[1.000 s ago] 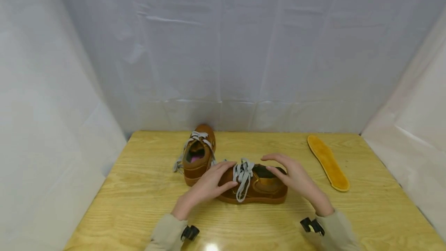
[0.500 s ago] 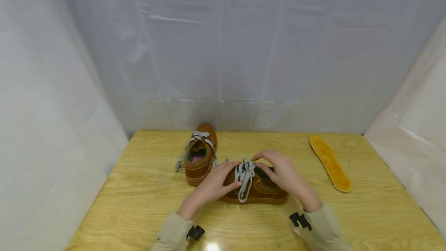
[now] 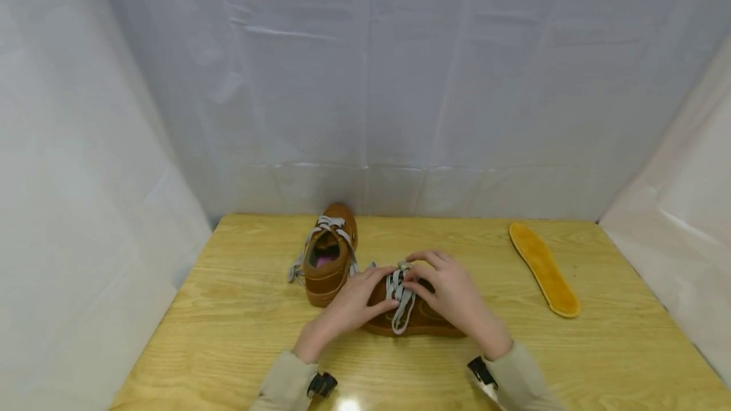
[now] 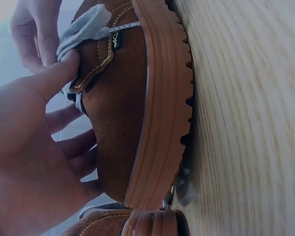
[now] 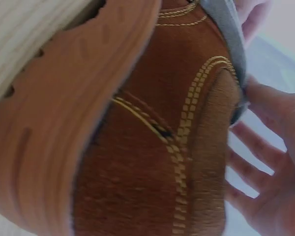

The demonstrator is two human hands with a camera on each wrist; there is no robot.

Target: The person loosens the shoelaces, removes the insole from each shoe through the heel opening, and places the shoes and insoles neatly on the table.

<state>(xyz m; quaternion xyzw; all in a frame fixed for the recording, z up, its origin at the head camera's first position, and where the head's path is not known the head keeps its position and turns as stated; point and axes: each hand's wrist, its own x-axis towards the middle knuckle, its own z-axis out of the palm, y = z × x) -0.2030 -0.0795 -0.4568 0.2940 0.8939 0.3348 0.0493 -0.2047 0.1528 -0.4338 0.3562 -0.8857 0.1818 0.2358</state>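
On the light wood-grained table [image 3: 228, 347], a brown suede lace-up shoe with a thick ridged tan sole [image 3: 428, 317] is set upright at the near middle, its toe turned left and its heel right; its flat grey laces [image 3: 396, 285] are gathered over the tongue, and a long loop is draped down the near side.

The front of this shoe is held by the left hand [image 3: 351, 303], its thumb laid on the near side by the laces and its fingers spread over the far side of the toe; the laces are pinched near the top of the tongue by the thumb and fingertips of the right hand [image 3: 457, 297], though how firmly cannot be told.

Just beyond the toe, to the far left, a second brown shoe with grey laces [image 3: 327, 281] is placed with its heel toward the near edge and its toe pointed away; a patch of pink [image 3: 327, 260] is seen inside it; whether the two shoes touch cannot be told.

At the far right, well apart from both shoes, a yellow-orange shoe-shaped insole [image 3: 545, 269] is laid flat and slanted; beige sleeves [image 3: 285, 380] are worn on both arms; the table is backed by hanging greyish-white sheeting [image 3: 365, 81].
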